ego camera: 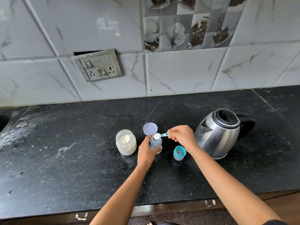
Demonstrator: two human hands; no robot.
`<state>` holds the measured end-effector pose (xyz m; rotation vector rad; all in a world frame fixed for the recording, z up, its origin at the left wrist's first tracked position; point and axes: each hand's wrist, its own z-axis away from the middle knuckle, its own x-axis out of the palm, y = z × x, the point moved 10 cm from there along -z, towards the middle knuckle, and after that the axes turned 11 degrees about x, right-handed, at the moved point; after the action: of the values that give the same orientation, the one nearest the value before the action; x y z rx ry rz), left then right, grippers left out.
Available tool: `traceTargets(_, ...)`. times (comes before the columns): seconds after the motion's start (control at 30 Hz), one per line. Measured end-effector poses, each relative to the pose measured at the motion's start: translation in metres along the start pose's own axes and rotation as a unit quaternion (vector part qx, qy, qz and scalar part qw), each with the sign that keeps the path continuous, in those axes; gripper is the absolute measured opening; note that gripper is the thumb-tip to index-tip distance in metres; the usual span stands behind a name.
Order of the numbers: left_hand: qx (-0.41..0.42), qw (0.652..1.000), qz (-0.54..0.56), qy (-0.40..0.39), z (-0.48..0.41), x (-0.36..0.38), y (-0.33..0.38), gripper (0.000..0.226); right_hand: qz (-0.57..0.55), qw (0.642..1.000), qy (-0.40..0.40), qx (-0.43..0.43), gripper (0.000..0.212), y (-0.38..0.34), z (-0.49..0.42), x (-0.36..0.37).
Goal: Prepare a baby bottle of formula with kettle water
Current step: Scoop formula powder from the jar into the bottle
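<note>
Left of the kettle [219, 135], the left hand [146, 152] wrapped its grip round the upright bottle [156, 142] on the surface [65, 159]; the right hand [181, 134] pinched a full scoop [160, 135] over its mouth.

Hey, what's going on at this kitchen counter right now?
A person is making formula. Their left hand holds the baby bottle upright on the black counter, while the right hand pinches a scoop of white powder over the bottle's open mouth. The open powder jar stands to the left, a lilac lid behind. The teal cap and kettle sit to the right.
</note>
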<state>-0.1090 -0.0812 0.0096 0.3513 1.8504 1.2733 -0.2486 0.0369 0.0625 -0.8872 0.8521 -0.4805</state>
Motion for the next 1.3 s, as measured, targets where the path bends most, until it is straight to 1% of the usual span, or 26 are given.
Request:
traceTargets(0.1, 0.015, 1.000, -0.009, 0.004, -0.001, -0.001, 0.003, 0.054, 0.021, 1.000, 0.008, -0.008, 0.010, -0.003, 0.000, -0.002)
traceTargets(0.23, 0.025, 1.000, -0.015, 0.007, -0.002, -0.002, 0.004, 0.053, 0.077, 0.996, 0.018, -0.034, 0.011, -0.014, 0.002, -0.003)
traceTargets(0.37, 0.027, 0.999, -0.031, -0.006, -0.004, 0.001, 0.004, 0.056, 0.133, 0.989, 0.022, -0.059, 0.012, -0.024, 0.004, 0.000)
traceTargets(0.47, 0.023, 0.999, -0.038, -0.007, -0.006, 0.002, 0.002, 0.061, 0.181, 0.979, 0.028, -0.095, 0.011, -0.033, 0.006, 0.006)
traceTargets(0.6, 0.018, 0.999, -0.037, -0.007, -0.005, 0.001, -0.001, 0.063, 0.268, 0.953, 0.039, -0.138, 0.011, -0.042, 0.013, 0.016)
traceTargets(0.67, 0.015, 0.999, -0.037, -0.016, -0.005, 0.004, -0.003, 0.066, 0.308, 0.934, 0.036, -0.179, 0.014, -0.047, 0.018, 0.024)
traceTargets(0.73, 0.010, 0.999, -0.030, -0.030, -0.005, 0.007, -0.005, 0.069, 0.355, 0.906, 0.010, -0.229, 0.018, -0.046, 0.024, 0.038)
traceTargets(0.8, 0.006, 0.999, -0.018, -0.030, -0.004, 0.008, -0.008, 0.068, 0.384, 0.888, -0.018, -0.253, 0.020, -0.039, 0.027, 0.048)
traceTargets(0.83, 0.004, 1.000, -0.012, -0.024, -0.003, 0.007, -0.008, 0.067, 0.369, 0.892, -0.021, -0.260, 0.019, -0.038, 0.028, 0.049)
traceTargets(0.87, 0.002, 1.000, -0.007, -0.017, -0.002, 0.005, -0.008, 0.065, 0.337, 0.904, -0.021, -0.263, 0.018, -0.038, 0.028, 0.046)
traceTargets(0.93, 0.002, 1.000, 0.002, -0.009, 0.000, 0.003, -0.009, 0.062, 0.263, 0.926, 0.000, -0.271, 0.015, -0.043, 0.029, 0.035)
traceTargets(0.97, 0.001, 1.000, 0.005, -0.009, 0.000, 0.002, -0.010, 0.062, 0.243, 0.930, 0.007, -0.277, 0.015, -0.045, 0.030, 0.032)
traceTargets(1.1, 0.002, 1.000, -0.004, -0.011, 0.001, 0.003, -0.012, 0.066, 0.270, 0.921, -0.015, -0.280, 0.014, -0.042, 0.032, 0.038)
traceTargets(1.17, 0.009, 1.000, -0.005, -0.012, 0.002, 0.003, -0.010, 0.066, 0.252, 0.928, -0.009, -0.274, 0.012, -0.041, 0.030, 0.036)
traceTargets(1.3, 0.016, 1.000, -0.001, -0.010, 0.004, 0.002, -0.007, 0.063, 0.262, 0.935, -0.013, -0.238, 0.011, -0.039, 0.025, 0.036)
